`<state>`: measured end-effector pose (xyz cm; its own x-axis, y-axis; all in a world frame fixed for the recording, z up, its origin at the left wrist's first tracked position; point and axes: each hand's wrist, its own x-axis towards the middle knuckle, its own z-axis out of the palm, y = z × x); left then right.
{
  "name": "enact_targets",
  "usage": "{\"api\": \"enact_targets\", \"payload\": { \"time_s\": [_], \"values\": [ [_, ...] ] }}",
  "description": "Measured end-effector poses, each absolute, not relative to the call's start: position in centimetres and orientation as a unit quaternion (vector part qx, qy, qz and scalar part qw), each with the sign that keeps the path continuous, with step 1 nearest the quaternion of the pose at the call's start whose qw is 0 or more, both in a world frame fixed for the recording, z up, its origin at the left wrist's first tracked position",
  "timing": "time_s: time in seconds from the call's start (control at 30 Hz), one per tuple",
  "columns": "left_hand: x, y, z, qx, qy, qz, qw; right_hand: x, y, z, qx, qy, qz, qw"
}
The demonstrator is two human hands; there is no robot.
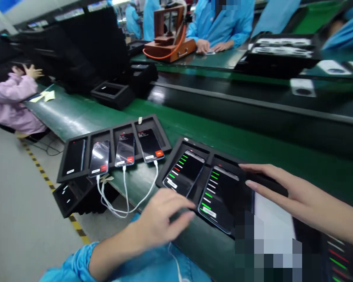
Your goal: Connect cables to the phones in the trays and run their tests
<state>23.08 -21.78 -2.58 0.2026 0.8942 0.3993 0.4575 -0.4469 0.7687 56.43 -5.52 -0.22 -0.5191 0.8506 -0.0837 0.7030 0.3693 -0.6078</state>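
My left hand [164, 215] hovers at the near edge of a black foam tray [181, 143], thumb and fingers curved with a gap between them. Nothing shows in its grasp. Two smartphones lie in the tray: one phone [185, 172] on the left and another phone [223, 199] beside it, both showing green and white lines on dark screens. At the tray's far right, my right hand [282, 186] has its thumb and fingers on either side of the black rim. A pale flat panel [273, 215] below that hand is partly blurred by pixelation.
Another foam tray [113, 137] at left holds several phones, some plugged into white cables [126, 213]. A small black tray [66, 197] sits lower beside the table edge. Across the conveyor [223, 103], a person in blue [220, 23] works beside a wooden fixture [169, 47].
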Motion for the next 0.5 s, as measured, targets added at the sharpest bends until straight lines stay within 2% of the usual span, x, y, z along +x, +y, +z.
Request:
{"api": "enact_targets", "payload": {
  "time_s": [0.1,0.2,0.33,0.5],
  "values": [
    [16.5,-21.3,-1.8,0.702,0.554,0.441,0.072,51.1,-5.0,1.0,-0.399,-0.861,0.289,0.124],
    [10.5,-22.2,-1.6,0.634,0.653,0.413,-0.018,45.7,-4.8,1.6,-0.327,-0.896,0.274,0.126],
    [5.9,-24.5,-2.1,0.590,0.707,0.382,-0.074,40.1,-4.3,1.4,-0.255,-0.924,0.263,0.109],
    [3.4,-26.2,-3.2,0.576,0.728,0.358,-0.094,36.1,-3.9,0.4,-0.204,-0.938,0.261,0.097]
  ]
}}
